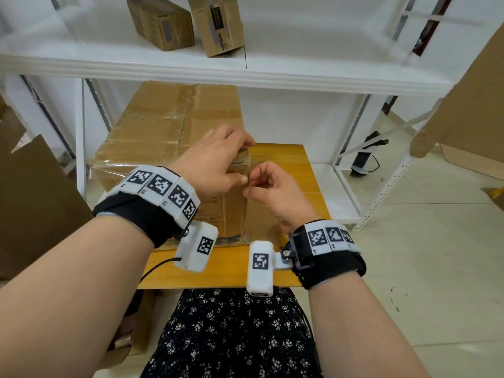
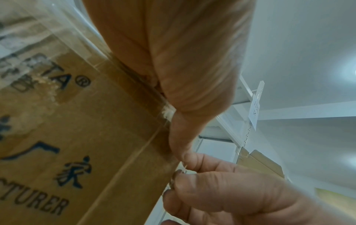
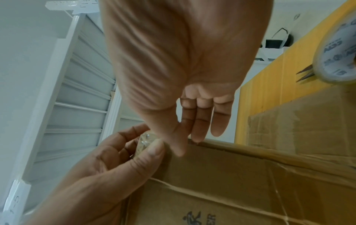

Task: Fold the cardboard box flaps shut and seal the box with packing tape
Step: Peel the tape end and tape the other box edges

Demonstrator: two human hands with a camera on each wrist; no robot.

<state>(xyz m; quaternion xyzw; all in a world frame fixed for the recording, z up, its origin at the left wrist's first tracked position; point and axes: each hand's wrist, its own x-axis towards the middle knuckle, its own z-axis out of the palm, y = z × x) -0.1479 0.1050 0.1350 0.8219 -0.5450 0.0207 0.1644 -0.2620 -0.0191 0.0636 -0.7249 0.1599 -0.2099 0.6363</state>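
A closed cardboard box (image 1: 163, 132) with glossy clear tape over its seams stands on a yellow table (image 1: 286, 159). My left hand (image 1: 218, 159) lies on the box's near right top corner, fingers straight on the top and its thumb (image 2: 179, 141) pressed on the side edge. Just right of that corner my right hand (image 1: 261, 184) is curled and pinches a crumpled bit of clear tape (image 3: 145, 140) between thumb and fingers. A roll of packing tape (image 3: 339, 53) sits on the table beyond the box, seen only in the right wrist view.
A white shelf board (image 1: 245, 75) hangs low over the box and carries two small cartons (image 1: 161, 23). Cardboard sheets lean at the left (image 1: 32, 200) and right (image 1: 469, 105). Dark pointed tips (image 3: 304, 74) lie beside the roll. My lap is just below the table's front edge.
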